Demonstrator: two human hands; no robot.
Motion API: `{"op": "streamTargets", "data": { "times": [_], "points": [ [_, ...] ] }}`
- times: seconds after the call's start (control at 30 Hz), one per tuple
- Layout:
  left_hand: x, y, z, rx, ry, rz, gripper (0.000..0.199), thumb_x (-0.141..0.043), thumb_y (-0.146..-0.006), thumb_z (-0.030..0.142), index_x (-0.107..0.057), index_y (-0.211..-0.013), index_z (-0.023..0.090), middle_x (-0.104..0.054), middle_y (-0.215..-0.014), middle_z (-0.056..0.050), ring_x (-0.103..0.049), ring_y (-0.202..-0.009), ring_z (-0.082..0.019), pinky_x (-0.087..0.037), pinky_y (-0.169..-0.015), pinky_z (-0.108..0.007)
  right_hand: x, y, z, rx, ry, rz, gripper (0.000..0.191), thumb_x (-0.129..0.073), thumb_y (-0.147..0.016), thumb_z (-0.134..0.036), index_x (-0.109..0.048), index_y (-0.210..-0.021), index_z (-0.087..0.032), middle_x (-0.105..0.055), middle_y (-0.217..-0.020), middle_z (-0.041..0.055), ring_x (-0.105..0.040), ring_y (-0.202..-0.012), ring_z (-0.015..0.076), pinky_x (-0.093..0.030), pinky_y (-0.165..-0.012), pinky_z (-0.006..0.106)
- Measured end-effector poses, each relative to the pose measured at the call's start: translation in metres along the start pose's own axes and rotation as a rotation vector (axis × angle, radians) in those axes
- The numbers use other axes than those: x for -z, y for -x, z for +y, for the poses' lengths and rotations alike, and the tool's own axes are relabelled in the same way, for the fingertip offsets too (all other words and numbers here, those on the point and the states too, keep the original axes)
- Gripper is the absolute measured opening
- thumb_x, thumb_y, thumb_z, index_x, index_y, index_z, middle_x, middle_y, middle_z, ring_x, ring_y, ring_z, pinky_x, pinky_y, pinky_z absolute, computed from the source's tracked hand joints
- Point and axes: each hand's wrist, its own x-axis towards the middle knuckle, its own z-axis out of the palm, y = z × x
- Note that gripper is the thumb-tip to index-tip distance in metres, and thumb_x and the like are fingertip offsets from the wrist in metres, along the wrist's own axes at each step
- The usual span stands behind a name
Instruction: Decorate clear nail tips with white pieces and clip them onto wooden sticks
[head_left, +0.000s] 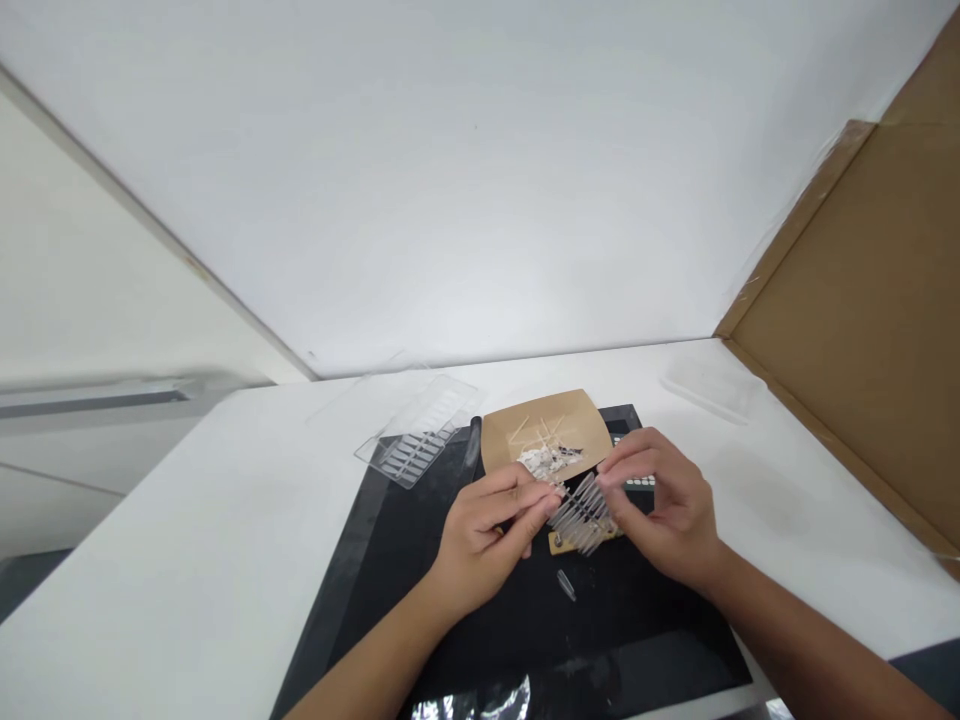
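Observation:
Several clear, narrow plastic pieces (582, 514) are joined in a row between my two hands, above the black mat (405, 600). My left hand (499, 520) pinches the left end of the row between thumb and fingers. At the right end, the thumb and fingertips of my right hand (660, 495) are pressed close on the pieces. A yellowish strip (559, 543) lies partly hidden beneath them. One loose clear piece (566, 585) rests on the mat just below.
Behind my hands a brown tray (499, 425) holds white scraps and thin sticks. Clear compartment trays (409, 455) lie at the left back, a clear lid (712, 388) at the right back. Cardboard (862, 300) stands along the right side.

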Motion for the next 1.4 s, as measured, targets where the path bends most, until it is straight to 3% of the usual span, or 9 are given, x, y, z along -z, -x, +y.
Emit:
{"op": "streamTargets", "data": {
  "times": [0.13, 0.27, 0.6, 0.8, 0.9, 1.0, 1.07, 1.2, 1.4],
  "points": [
    [0.001, 0.006, -0.005, 0.161, 0.200, 0.069, 0.018, -0.067, -0.100, 0.017, -0.084, -0.106, 0.020, -0.069, -0.076, -0.001, -0.053, -0.043, -0.004, -0.043, -0.043, -0.017, 0.005, -0.003, 0.007, -0.103, 0.068, 0.102, 0.015, -0.069, -0.091, -0.010, -0.068, -0.094, -0.025, -0.069, -0.092, 0.0032, -0.064, -0.085, 0.0205, -0.049, -0.071, 0.036],
    [0.003, 0.011, -0.013, 0.263, 0.347, 0.103, 0.016, -0.069, -0.099, 0.022, -0.084, -0.105, 0.021, -0.070, -0.079, -0.002, -0.049, -0.041, -0.003, -0.038, -0.039, -0.017, 0.007, -0.007, 0.012, -0.179, 0.189, 0.082, 0.010, -0.065, -0.092, -0.015, -0.066, -0.090, -0.025, -0.068, -0.089, 0.0032, -0.058, -0.078, 0.0198, -0.046, -0.068, 0.036],
    [0.003, 0.012, -0.015, 0.274, 0.378, 0.106, 0.017, -0.069, -0.100, 0.023, -0.084, -0.107, 0.023, -0.069, -0.080, -0.002, -0.049, -0.043, -0.002, -0.037, -0.039, -0.016, 0.005, 0.000, 0.039, -0.274, 0.433, -0.291, 0.017, -0.061, -0.086, -0.008, -0.068, -0.091, -0.023, -0.071, -0.095, 0.0027, -0.066, -0.090, 0.0202, -0.050, -0.079, 0.032],
    [0.002, 0.008, -0.013, 0.246, 0.328, 0.132, 0.016, -0.071, -0.099, 0.023, -0.085, -0.105, 0.021, -0.069, -0.075, -0.001, -0.047, -0.041, -0.002, -0.042, -0.043, -0.017, 0.014, -0.002, 0.042, -0.296, 0.513, -0.450, 0.038, -0.056, -0.076, 0.003, -0.071, -0.095, -0.026, -0.073, -0.099, -0.0001, -0.067, -0.095, 0.0205, -0.048, -0.079, 0.031],
    [0.002, 0.007, -0.011, 0.260, 0.310, 0.117, 0.016, -0.070, -0.099, 0.026, -0.084, -0.104, 0.020, -0.070, -0.077, -0.003, -0.047, -0.041, -0.003, -0.042, -0.041, -0.018, 0.015, -0.004, 0.038, -0.291, 0.446, -0.299, 0.032, -0.056, -0.077, 0.001, -0.069, -0.090, -0.025, -0.072, -0.092, -0.0007, -0.066, -0.086, 0.0191, -0.048, -0.075, 0.031],
    [0.002, 0.006, -0.007, 0.253, 0.285, 0.079, 0.017, -0.069, -0.099, 0.026, -0.084, -0.101, 0.019, -0.070, -0.077, -0.003, -0.049, -0.042, -0.004, -0.041, -0.039, -0.017, 0.014, -0.007, 0.026, -0.223, 0.266, -0.138, 0.021, -0.057, -0.088, -0.008, -0.068, -0.092, -0.024, -0.072, -0.091, 0.0015, -0.066, -0.082, 0.0190, -0.050, -0.073, 0.032],
    [0.001, 0.005, -0.004, 0.237, 0.267, 0.053, 0.017, -0.069, -0.099, 0.025, -0.084, -0.100, 0.018, -0.071, -0.077, -0.004, -0.051, -0.042, -0.004, -0.043, -0.039, -0.017, 0.013, -0.007, 0.016, -0.171, 0.103, -0.166, 0.018, -0.057, -0.095, -0.015, -0.069, -0.105, -0.025, -0.073, -0.099, 0.0040, -0.068, -0.087, 0.0201, -0.052, -0.074, 0.034],
    [-0.002, 0.002, 0.001, 0.189, 0.223, -0.020, 0.016, -0.068, -0.100, 0.022, -0.084, -0.100, 0.017, -0.067, -0.074, -0.002, -0.053, -0.045, -0.005, -0.047, -0.044, -0.018, 0.005, -0.001, 0.001, -0.184, -0.145, -0.350, 0.028, -0.067, -0.098, -0.030, -0.064, -0.126, -0.027, -0.074, -0.112, 0.0058, -0.069, -0.097, 0.0209, -0.054, -0.076, 0.034],
    [-0.005, -0.001, 0.007, 0.057, 0.055, -0.122, 0.018, -0.066, -0.099, 0.015, -0.082, -0.093, 0.017, -0.064, -0.065, -0.002, -0.063, -0.062, -0.012, -0.052, -0.058, -0.022, -0.005, 0.005, -0.004, -0.399, -0.184, -0.389, 0.014, -0.068, -0.101, -0.037, -0.070, -0.094, -0.024, -0.074, -0.083, -0.0005, -0.067, -0.074, 0.0152, -0.052, -0.069, 0.029]
  ]
}}
